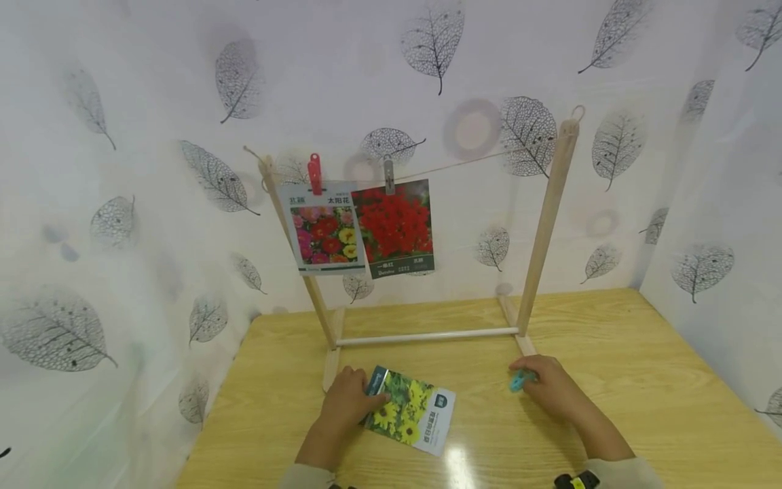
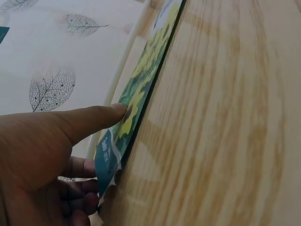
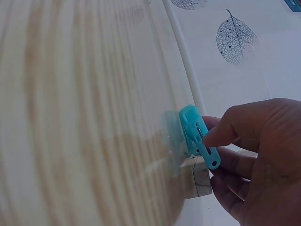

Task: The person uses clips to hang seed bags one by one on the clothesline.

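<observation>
A seed packet with yellow flowers (image 1: 408,411) lies close over the table, its dark green end toward my left hand (image 1: 349,399). In the left wrist view, the thumb presses on the printed face of the packet (image 2: 137,94) while the fingers curl at its green end. My right hand (image 1: 552,388) pinches a turquoise clothespin (image 1: 519,380) by the foot of the rack. The right wrist view shows the clothespin (image 3: 195,134) between thumb and fingers, close to the tabletop.
A wooden rack (image 1: 546,224) with a string (image 1: 470,163) stands at the back. Two flower packets hang there: one (image 1: 326,234) under a red clothespin (image 1: 314,174), another (image 1: 397,227) under a grey clothespin (image 1: 389,176). A white rod (image 1: 427,336) joins the rack's feet. Leaf-patterned cloth surrounds the table (image 1: 641,380).
</observation>
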A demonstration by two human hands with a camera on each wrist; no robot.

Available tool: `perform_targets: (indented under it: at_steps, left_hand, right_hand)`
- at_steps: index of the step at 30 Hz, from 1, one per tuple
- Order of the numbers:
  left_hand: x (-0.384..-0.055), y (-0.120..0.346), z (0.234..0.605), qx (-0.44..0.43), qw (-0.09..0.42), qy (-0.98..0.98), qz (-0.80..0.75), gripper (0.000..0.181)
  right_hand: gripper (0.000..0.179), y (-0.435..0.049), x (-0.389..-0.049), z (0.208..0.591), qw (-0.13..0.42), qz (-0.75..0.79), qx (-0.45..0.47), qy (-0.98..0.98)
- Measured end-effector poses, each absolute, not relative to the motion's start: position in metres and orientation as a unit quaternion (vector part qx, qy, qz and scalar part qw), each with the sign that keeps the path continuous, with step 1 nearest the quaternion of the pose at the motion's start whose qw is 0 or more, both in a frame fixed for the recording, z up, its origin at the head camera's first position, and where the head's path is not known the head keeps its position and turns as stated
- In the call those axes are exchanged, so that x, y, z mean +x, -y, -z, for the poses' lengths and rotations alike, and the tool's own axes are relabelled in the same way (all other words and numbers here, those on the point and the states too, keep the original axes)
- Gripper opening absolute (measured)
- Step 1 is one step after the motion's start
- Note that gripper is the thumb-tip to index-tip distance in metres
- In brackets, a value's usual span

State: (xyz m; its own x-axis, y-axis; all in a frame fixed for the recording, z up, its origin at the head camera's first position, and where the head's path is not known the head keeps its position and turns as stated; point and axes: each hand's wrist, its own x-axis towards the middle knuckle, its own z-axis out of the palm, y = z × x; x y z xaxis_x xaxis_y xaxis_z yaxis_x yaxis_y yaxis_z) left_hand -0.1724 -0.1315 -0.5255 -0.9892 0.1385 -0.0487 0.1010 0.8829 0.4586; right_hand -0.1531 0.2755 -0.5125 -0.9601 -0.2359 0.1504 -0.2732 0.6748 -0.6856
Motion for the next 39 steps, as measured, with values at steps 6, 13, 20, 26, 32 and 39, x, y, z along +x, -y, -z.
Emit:
perform_targets:
  at_steps: [6, 13, 20, 26, 32, 39]
  left_hand:
    - [-0.171, 0.13, 0.522, 0.052, 0.035, -0.978, -0.2, 0.062]
    - [-0.173, 0.126, 0.525, 0.088, -0.001, -0.968, -0.235, 0.071]
    - [-0.175, 0.121, 0.531, 0.198, -0.01, -0.949, -0.245, 0.057]
    - [-0.172, 0.117, 0.53, 0.219, 0.009, -0.944, -0.246, 0.052]
    - [-0.171, 0.115, 0.528, 0.214, 0.018, -0.95, -0.226, 0.051]
    - [-0.166, 0.116, 0.519, 0.206, 0.002, -0.954, -0.217, 0.054]
  right_hand:
    - [0.028, -0.275, -0.153, 0.513, 0.023, -0.364, 0.134, 0.921]
    - [0.027, -0.277, -0.152, 0.515, 0.016, -0.365, 0.124, 0.923]
    - [0.029, -0.277, -0.151, 0.515, 0.017, -0.361, 0.12, 0.925]
    - [0.027, -0.276, -0.15, 0.513, 0.002, -0.364, 0.111, 0.925]
    - [0.026, -0.275, -0.149, 0.511, 0.003, -0.361, 0.114, 0.925]
    - [0.028, -0.275, -0.149, 0.51, 0.007, -0.346, 0.117, 0.931]
